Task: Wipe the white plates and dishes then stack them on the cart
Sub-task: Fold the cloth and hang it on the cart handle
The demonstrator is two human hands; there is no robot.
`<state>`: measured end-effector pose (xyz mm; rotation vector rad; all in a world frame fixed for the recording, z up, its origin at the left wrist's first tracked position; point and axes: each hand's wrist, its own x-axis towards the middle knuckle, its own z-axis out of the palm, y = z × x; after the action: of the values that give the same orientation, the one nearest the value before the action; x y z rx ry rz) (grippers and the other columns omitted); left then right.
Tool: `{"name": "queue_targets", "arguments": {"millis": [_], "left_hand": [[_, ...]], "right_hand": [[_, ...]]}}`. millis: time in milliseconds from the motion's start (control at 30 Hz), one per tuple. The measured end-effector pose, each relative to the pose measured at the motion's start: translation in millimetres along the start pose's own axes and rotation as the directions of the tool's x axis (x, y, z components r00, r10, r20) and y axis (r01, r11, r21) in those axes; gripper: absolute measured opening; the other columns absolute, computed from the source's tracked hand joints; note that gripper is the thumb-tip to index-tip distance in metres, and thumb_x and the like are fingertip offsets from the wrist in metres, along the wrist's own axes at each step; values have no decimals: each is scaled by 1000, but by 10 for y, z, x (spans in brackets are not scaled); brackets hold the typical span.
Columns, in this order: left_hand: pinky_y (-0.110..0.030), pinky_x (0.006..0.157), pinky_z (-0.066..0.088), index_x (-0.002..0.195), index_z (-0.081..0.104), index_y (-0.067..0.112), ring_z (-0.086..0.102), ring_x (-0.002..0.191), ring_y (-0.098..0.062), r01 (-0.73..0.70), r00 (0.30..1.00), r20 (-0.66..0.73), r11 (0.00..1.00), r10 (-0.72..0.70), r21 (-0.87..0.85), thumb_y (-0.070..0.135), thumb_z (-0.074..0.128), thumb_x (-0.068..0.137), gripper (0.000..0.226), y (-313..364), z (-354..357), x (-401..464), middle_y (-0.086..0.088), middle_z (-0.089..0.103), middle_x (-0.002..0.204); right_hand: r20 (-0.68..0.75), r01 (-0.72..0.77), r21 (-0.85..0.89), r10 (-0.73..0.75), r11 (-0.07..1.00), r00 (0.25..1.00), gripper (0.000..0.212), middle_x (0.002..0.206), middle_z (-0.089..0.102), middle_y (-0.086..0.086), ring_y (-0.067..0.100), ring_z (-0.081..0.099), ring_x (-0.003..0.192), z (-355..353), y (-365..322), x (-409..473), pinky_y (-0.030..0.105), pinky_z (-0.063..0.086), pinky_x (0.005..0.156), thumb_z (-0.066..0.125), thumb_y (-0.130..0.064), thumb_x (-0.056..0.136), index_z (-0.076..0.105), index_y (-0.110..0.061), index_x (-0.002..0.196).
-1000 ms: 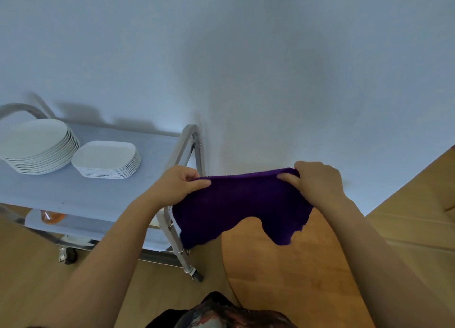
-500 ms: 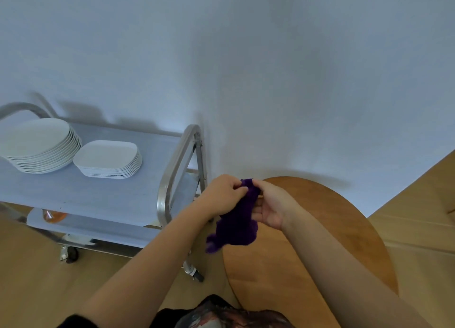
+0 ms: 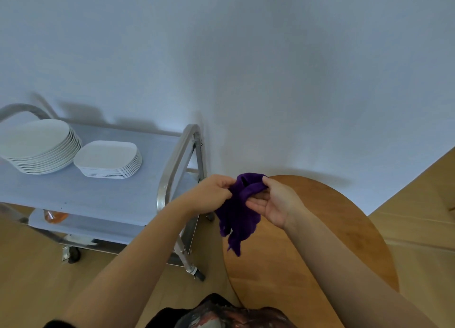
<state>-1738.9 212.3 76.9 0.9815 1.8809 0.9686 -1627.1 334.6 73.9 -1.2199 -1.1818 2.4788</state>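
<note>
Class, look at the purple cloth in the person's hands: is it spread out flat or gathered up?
Gathered up. The purple cloth is bunched between the left hand and right hand, its loose ends hanging in folds.

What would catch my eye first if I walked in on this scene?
Probably the purple cloth, bunched and hanging between the left hand and the right hand, both gripping it over the edge of a round wooden table. Next, to the left, two stacks on the metal cart: round white plates and, beside them, oblong white dishes.
</note>
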Motion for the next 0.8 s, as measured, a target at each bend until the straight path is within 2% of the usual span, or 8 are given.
{"name": "queue_targets", "arguments": {"millis": [133,300,367,467,633,700,767,800], "left_hand": [[-42,82,54,103,60,6,63,79,-26,-5,1000,26,997,3,74,5,56,81,22,14,131,21,-13,64,86],[-26,73,55,97,57,19,63,77,-14,-68,998,-8,991,69,118,11,72,71,31,-4,178,-6,-1,65,86],[-23,68,53,97,56,20,60,73,-9,-89,993,-51,970,102,224,6,68,74,30,5,206,-3,3,63,83],[-29,75,53,111,58,13,61,82,-14,-95,987,-94,942,132,321,-4,53,79,36,22,204,0,-2,66,93],[-25,79,54,115,62,17,64,88,-12,-53,988,-127,960,91,274,1,52,88,33,-17,135,-17,0,69,99],[-22,81,53,116,64,18,65,90,-9,-46,983,-162,975,82,215,0,53,88,35,-32,146,-33,2,70,101],[-24,81,55,115,65,17,66,91,-11,-44,982,-174,987,71,157,-3,53,87,37,-38,145,-58,3,71,100],[-27,79,56,114,65,17,68,90,-13,-38,984,-167,991,60,129,-4,54,86,37,-37,134,-70,4,72,98]], "right_hand": [[25,-50,91,48,995,999,21,84,70,21,28,71,70,69,102,-34,31,57,52,44,-18,100,57,-1,101],[58,-74,128,67,989,996,25,75,70,21,29,68,75,70,78,-63,32,57,55,43,-14,99,59,4,92],[76,-86,146,76,986,994,24,72,70,22,30,68,74,86,75,-69,33,57,55,44,-12,99,58,6,92],[84,-84,200,68,976,994,24,72,70,23,30,70,69,88,59,-73,33,58,52,45,-12,99,58,7,96],[75,-66,242,49,968,996,26,81,71,24,31,72,71,10,99,-81,34,59,56,43,-14,99,59,6,101],[49,-77,123,71,989,996,27,77,72,19,26,72,67,13,107,-110,31,58,53,44,-19,100,61,2,97],[-62,4,-281,-23,960,998,32,64,71,8,16,69,56,-17,85,-128,25,54,48,47,-29,98,65,-4,88],[-104,80,-518,-155,851,982,35,59,67,4,13,65,51,-62,63,-123,23,50,47,50,-35,96,65,-6,81]]}}
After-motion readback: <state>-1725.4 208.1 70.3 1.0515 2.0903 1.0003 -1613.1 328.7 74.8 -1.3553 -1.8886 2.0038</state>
